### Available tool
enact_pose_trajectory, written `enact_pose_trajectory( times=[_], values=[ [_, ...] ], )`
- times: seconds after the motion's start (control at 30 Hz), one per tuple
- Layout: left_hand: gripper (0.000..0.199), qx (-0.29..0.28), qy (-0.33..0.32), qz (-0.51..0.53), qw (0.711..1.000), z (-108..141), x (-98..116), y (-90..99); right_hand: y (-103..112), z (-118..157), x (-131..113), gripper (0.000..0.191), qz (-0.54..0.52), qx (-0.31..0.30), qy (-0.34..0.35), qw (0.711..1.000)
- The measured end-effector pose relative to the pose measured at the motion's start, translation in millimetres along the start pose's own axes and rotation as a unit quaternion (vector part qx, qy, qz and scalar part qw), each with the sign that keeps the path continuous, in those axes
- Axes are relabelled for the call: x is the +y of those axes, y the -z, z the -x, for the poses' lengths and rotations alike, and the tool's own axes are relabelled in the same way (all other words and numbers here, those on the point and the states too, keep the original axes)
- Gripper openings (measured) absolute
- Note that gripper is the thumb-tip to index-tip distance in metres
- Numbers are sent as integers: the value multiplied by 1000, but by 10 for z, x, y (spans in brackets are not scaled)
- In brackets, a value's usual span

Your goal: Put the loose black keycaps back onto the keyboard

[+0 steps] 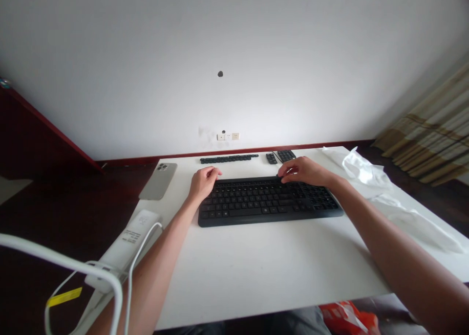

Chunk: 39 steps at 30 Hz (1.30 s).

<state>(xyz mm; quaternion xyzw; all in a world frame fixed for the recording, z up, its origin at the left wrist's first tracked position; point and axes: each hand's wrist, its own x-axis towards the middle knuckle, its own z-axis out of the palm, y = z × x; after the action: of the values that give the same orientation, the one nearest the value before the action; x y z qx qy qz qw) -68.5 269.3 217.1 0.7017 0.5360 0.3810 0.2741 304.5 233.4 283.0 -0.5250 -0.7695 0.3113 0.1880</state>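
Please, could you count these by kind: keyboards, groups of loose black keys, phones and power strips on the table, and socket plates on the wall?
Keyboard: 1
Groups of loose keys: 3
Phone: 1
Power strip: 1
Socket plates: 3
Total: 9

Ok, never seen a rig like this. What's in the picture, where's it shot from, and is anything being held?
There's no robot here: just a person's two bare hands. The single picture comes from a camera worn on the head, looking forward and down, so the arms reach in from the bottom.

On the white table lies a black keyboard. Behind it are a long row of dark keys and two smaller key groups, a small block and a larger one. A phone and a white power strip are toward the left, crumpled white wrapping to the right.

The left hand is at the keyboard's upper left corner; the right hand is over its top edge. Whether its fingers pinch something small, I can't tell.
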Motion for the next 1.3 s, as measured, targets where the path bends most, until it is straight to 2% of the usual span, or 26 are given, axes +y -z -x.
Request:
enact_pose_trajectory(
  times=[0.1, 0.17, 0.4, 0.97, 1.3],
  values=[
    [34, -2, -2, 0, 1000, 0, 1, 2, 11, 2, -12, 26, -12, -63, -19, 998],
    [34, -3, 0, -2, 1000, -3, 1, 2, 15, 0, -11, 25, -8, -75, -27, 997],
    [35, -5, 2, -7, 1000, -7, 7, 2, 32, 7, 23, 24, 9, -70, -24, 997],
    [37, -2, -1, -11, 1000, -8, 18, 3, -26, 13, -64, 19, 91, -72, 0, 993],
    [36, -5, 0, -12, 1000, -9, 24, 8, -10, 20, -59, 19, 78, -57, -8, 995]
  ],
)
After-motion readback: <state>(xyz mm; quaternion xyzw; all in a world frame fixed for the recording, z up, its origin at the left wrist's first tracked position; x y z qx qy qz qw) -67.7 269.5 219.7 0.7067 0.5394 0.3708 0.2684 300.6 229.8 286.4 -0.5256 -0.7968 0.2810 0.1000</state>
